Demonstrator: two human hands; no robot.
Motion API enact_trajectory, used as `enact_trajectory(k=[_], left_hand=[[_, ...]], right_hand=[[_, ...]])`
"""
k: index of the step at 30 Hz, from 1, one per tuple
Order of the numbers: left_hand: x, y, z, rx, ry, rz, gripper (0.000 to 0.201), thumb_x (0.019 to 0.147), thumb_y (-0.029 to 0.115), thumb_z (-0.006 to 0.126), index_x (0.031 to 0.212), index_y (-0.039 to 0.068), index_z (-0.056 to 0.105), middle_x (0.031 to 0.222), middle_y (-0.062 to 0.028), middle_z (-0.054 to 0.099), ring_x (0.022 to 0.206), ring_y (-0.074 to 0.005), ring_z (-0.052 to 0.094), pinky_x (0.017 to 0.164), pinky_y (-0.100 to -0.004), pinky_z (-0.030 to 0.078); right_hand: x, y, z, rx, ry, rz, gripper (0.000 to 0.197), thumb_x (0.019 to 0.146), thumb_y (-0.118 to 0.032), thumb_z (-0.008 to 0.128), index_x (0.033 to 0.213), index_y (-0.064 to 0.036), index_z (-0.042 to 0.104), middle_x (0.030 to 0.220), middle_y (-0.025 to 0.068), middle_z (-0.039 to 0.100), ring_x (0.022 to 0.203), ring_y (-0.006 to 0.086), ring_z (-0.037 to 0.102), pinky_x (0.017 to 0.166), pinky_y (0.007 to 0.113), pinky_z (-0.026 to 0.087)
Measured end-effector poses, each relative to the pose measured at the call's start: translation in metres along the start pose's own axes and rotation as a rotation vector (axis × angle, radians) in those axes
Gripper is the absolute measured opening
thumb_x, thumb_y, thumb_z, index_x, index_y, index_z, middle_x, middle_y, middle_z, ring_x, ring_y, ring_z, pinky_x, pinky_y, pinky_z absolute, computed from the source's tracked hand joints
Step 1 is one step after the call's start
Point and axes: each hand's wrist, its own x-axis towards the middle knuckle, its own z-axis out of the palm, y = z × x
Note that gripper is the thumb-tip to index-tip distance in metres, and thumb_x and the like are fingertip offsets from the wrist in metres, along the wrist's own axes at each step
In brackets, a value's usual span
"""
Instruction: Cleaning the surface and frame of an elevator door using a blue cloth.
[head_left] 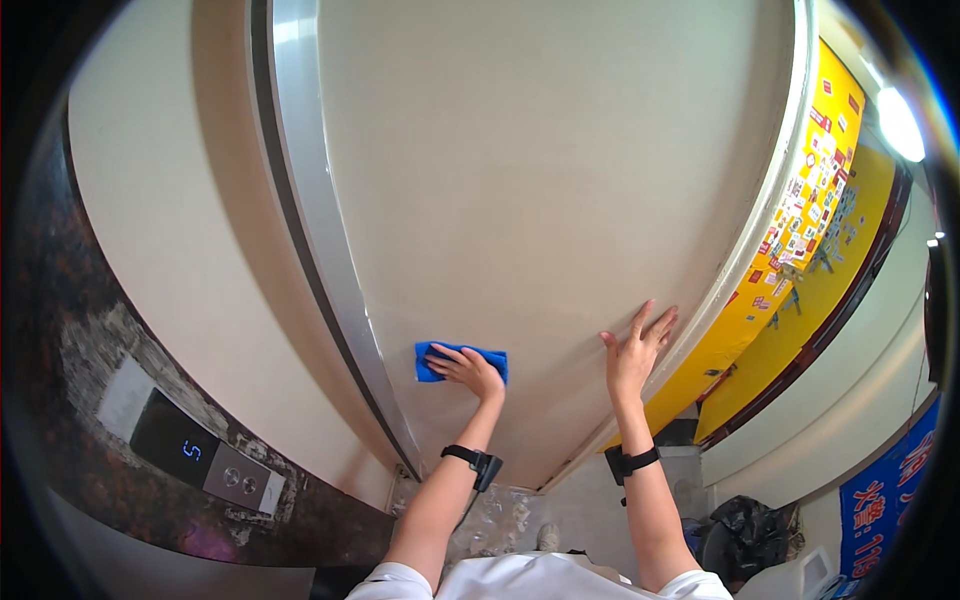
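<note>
My left hand [468, 370] presses a folded blue cloth [430, 350] against a large, smooth pale panel [560, 180], its fingers lying over the cloth. The cloth sticks out on both sides of the hand. Farther right, near the panel's right edge, my right hand [636, 358] is open with fingers spread. It rests on or close to the panel and holds nothing. Each forearm wears a black strap with a small device, the left strap [474, 462] and the right strap [630, 462].
A shiny metal frame strip [310, 150] borders the panel's left side. Beyond it, a lift button plate [205, 455] with a lit display is set in dark stone. At right stands a yellow surface [790, 280] covered in stickers. Black plastic bags [748, 535] lie on the floor.
</note>
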Motion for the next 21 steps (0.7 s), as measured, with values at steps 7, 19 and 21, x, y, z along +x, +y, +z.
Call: enact_trajectory(k=[7,19,21], left_hand=[[-0.046,0.067,0.008,-0.17,-0.215,-0.444,0.068,0.105,0.041,0.019,0.158,0.01,-0.012,0.162,-0.025,-0.016,0.15,-0.0442,-0.009,0.116,-0.0634,0.007],[-0.066,0.167,0.01,-0.117,-0.042,0.284,0.069,0.105,0.043,0.022,0.159,0.006,0.0,0.161,-0.0287,-0.012,0.148,-0.05,-0.011,0.113,-0.0668,-0.005],[-0.047,0.168,0.004,-0.058,-0.04,0.472,0.067,0.105,0.041,0.024,0.159,0.006,0.006,0.162,-0.0283,-0.008,0.148,-0.0503,-0.009,0.113,-0.0677,-0.005]], right_hand=[[-0.001,0.002,-0.002,0.015,0.024,0.025,0.108,0.077,-0.03,0.082,0.16,-0.0184,0.015,0.161,0.0298,-0.003,0.148,0.0503,0.011,0.116,0.059,0.023],[-0.004,0.008,-0.021,0.062,-0.054,0.043,0.062,0.097,-0.015,0.056,0.155,-0.0211,0.035,0.163,0.0221,0.013,0.15,0.0407,0.017,0.117,0.059,0.02],[-0.002,0.009,-0.025,0.07,-0.07,0.046,0.062,0.097,-0.015,0.056,0.155,-0.0209,0.035,0.163,0.0219,0.014,0.15,0.0406,0.017,0.117,0.058,0.02]])
